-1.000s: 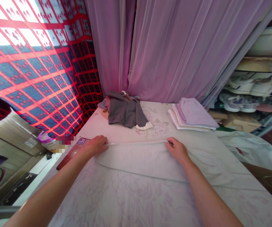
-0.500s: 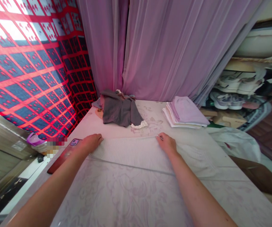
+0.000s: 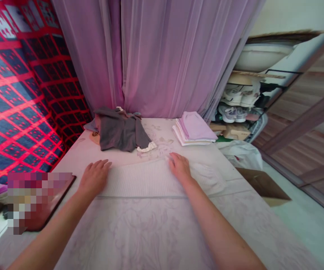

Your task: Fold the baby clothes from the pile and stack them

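A folded white ribbed cloth [image 3: 139, 180] lies flat on the bed [image 3: 150, 232]. My left hand [image 3: 94, 177] rests palm down at the cloth's left edge, fingers stretched out and holding nothing. My right hand [image 3: 180, 167] lies flat on the cloth's far right corner, fingers extended too. A crumpled grey garment [image 3: 119, 131] with a white frilled edge sits just beyond the cloth. To the right of it stands a stack of folded lilac and white cloths [image 3: 194, 129].
Purple curtains [image 3: 164, 56] hang behind the bed; a red and blue patterned cloth [image 3: 15, 93] covers the left side. A dark red phone [image 3: 51, 202] lies at the bed's left edge. Right of the bed are a white bag [image 3: 242, 153], a cardboard box [image 3: 263, 185] and a shoe shelf [image 3: 240, 101].
Both hands have gone from pinching the cloth's far edge to lying flat with fingers stretched out. My view has swung to the right.
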Motion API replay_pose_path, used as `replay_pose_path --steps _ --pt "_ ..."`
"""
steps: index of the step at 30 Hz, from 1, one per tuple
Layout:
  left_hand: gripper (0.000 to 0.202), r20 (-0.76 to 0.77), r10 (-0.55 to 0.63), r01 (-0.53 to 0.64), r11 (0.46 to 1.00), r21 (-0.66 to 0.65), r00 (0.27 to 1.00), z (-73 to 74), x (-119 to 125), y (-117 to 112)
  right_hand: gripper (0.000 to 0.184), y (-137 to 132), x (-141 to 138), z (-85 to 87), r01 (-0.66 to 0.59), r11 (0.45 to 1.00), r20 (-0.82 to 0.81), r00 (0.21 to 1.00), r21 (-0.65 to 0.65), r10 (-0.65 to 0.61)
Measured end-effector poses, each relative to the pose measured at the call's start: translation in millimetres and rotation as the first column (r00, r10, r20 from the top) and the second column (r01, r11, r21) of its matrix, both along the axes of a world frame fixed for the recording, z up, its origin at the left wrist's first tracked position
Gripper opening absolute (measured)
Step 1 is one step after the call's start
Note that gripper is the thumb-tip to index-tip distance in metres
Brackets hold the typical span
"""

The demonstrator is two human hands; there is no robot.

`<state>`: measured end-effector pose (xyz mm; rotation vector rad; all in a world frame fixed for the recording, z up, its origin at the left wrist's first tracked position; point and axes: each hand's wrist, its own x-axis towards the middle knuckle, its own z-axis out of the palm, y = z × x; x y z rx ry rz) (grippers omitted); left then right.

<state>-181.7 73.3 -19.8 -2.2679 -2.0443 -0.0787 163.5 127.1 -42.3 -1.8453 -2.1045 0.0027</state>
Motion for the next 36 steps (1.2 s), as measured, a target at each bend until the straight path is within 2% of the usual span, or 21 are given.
replay_pose_path --steps 3,6,10,13,16,18,20,22,26,31,36 --pt "0.047 0.086 -0.112 0.115 0.993 -0.032 0.99 -15.8 29.3 -13.1 0.046 -24.9 26.7 -2.2 0.005 1.0 0.056 0.998 -0.004 -0.005" --pt "0.055 0.105 -0.086 0.092 0.994 -0.06 0.991 -28.7 46.9 -21.0 0.05 -40.4 57.8 -9.5 0.092 0.989 0.136 0.988 -0.114 -0.076" --pt "0.057 0.089 -0.049 0.055 0.996 -0.072 0.995 -32.3 49.6 -21.4 0.049 -37.5 82.6 -8.8 0.091 0.96 0.154 0.987 -0.264 -0.052" --pt "0.057 0.078 -0.049 0.055 0.995 -0.078 0.996 -30.2 48.0 -20.3 0.044 -30.3 97.2 5.4 0.063 0.979 0.083 0.995 -0.193 -0.048" --pt "0.059 0.063 -0.04 0.045 0.996 -0.075 0.997 -28.8 48.6 -20.8 0.041 -29.0 122.4 20.1 0.215 0.975 0.064 0.975 -0.047 -0.212" --pt "0.059 0.055 -0.036 0.041 0.996 -0.077 0.998 -28.0 49.6 -21.5 0.044 -31.2 141.1 23.2 0.349 0.934 0.077 0.936 -0.071 -0.344" --pt "0.059 0.049 -0.031 0.035 0.996 -0.086 0.998 -27.0 50.3 -21.9 0.049 -34.7 153.9 19.9 0.409 0.9 0.078 0.913 -0.154 -0.401" --pt "0.06 0.043 -0.024 0.028 0.995 -0.094 0.999 -26.0 50.7 -22.1 0.048 -38.3 157.0 13.3 0.415 0.893 0.069 0.91 -0.175 -0.409" --pt "0.06 0.025 -0.02 0.023 0.996 -0.088 0.999 -26.7 50.4 -21.1 0.044 -41.0 143.7 6.5 0.47 0.87 0.093 0.882 -0.146 -0.461" --pt "0.06 0.012 -0.018 0.019 0.997 -0.069 1.0 -32.3 48.8 -18.5 0.043 -35.6 135.3 17.1 0.523 0.813 0.096 0.851 -0.254 -0.517" --pt "0.06 0.013 -0.018 0.019 0.998 -0.062 1.0 -33.5 47.8 -18.0 0.059 -39.9 145.9 24.8 0.55 0.748 0.087 0.823 -0.371 -0.562"
